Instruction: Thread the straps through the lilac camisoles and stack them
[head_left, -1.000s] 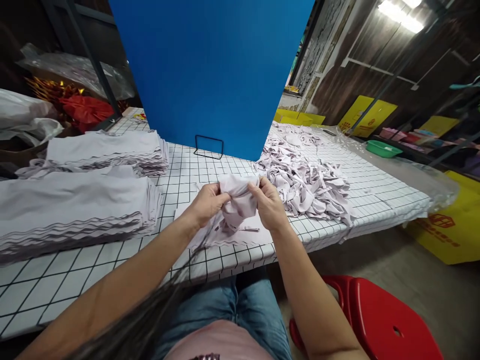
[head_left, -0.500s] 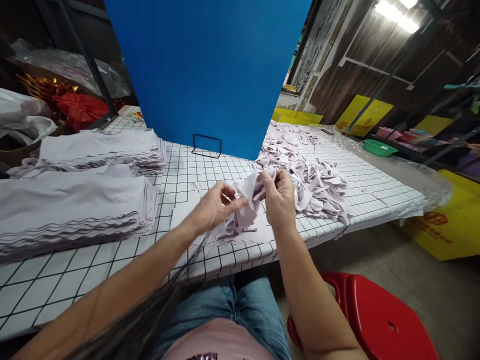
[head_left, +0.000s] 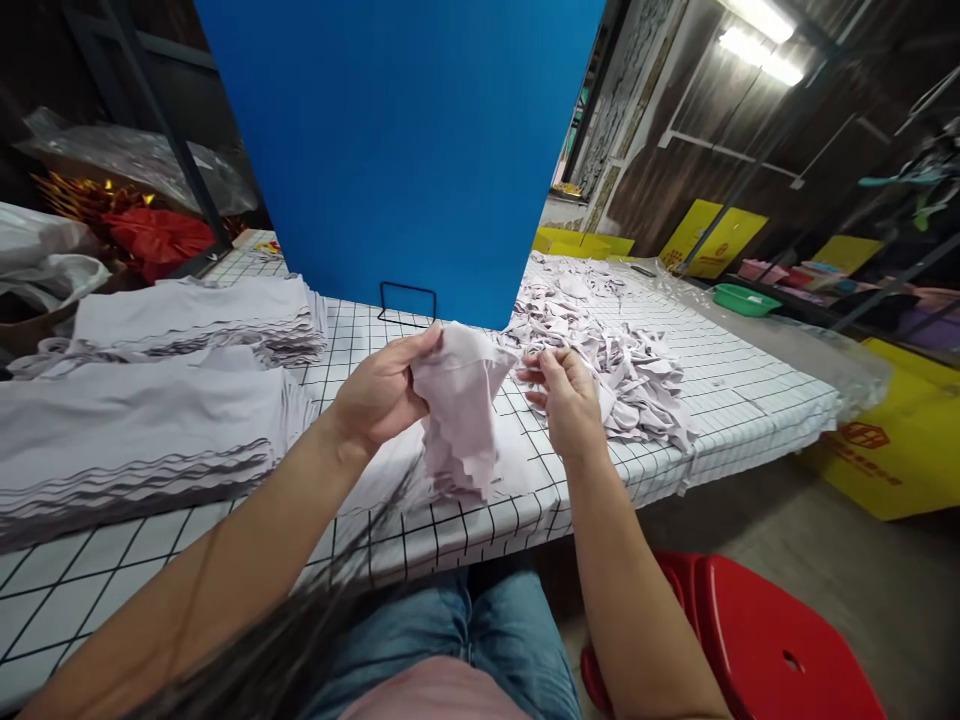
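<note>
A small pale pinkish-grey cloth piece [head_left: 459, 385] hangs spread above the front edge of the table. My left hand [head_left: 386, 388] grips its upper left part, thumb on top and fingers behind. At the opposite side, the cloth draws out to a point at the pinched fingertips of my right hand [head_left: 571, 405]. Below it, a flat stack of similar cloth [head_left: 517, 460] lies on the checked tablecloth [head_left: 352, 335], partly hidden by the hanging piece. Just beyond my right hand is a loose heap of crumpled cloth pieces [head_left: 645, 375].
Two neat stacks of folded cloth [head_left: 135, 410] stand at the left. A large blue board [head_left: 405, 150] with a black wire stand [head_left: 407, 302] rises at the back. A red stool [head_left: 787, 640] sits right of my legs, and a yellow bag [head_left: 892, 430] is at the table's right side.
Both hands held the cloth bunched together; my left hand then loosened and took it again. Now the cloth hangs opened out, further left, with my hands wider apart.
</note>
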